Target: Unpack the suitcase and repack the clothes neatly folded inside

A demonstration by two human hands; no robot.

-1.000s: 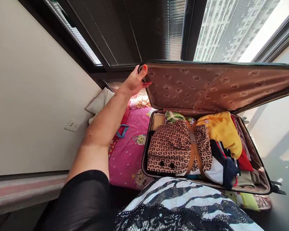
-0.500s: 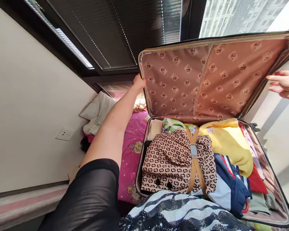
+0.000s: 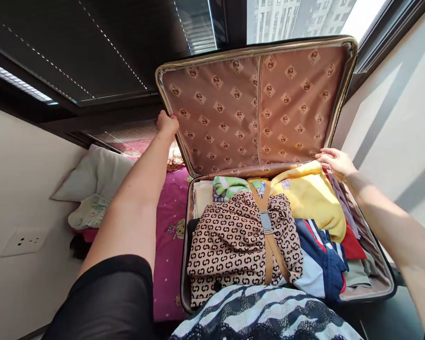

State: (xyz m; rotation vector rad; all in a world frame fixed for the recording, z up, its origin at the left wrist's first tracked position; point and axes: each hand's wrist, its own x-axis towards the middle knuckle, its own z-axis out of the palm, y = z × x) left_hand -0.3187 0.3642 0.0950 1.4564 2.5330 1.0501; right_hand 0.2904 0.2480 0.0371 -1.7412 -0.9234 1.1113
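An open suitcase (image 3: 385, 283) is packed with folded clothes. My left hand (image 3: 168, 124) is closed round the left edge of its raised lid (image 3: 219, 94), which has a brown patterned lining. At the lid's lower right corner, beside the hinge, my right hand (image 3: 337, 163) touches the rim with fingers loosely stretched. Just left of that hand lies a yellow garment (image 3: 311, 193). A tan patterned garment (image 3: 233, 236) fills the left half, under brown luggage straps (image 3: 270, 245) joined by a grey buckle (image 3: 265, 221). Navy and white clothing (image 3: 326, 257) lies toward the front right.
Under the suitcase's left side is a pink cartoon-print bedsheet (image 3: 168, 264). A pale pillow (image 3: 92, 174) rests by the left wall, which has a socket (image 3: 24, 242). Dark blinds (image 3: 109, 47) cover the window behind; a white wall (image 3: 403, 118) stands right.
My right hand has moved from beside the lid's right edge down and inward to its lower corner. My left hand still grips the lid. The view has swung right.
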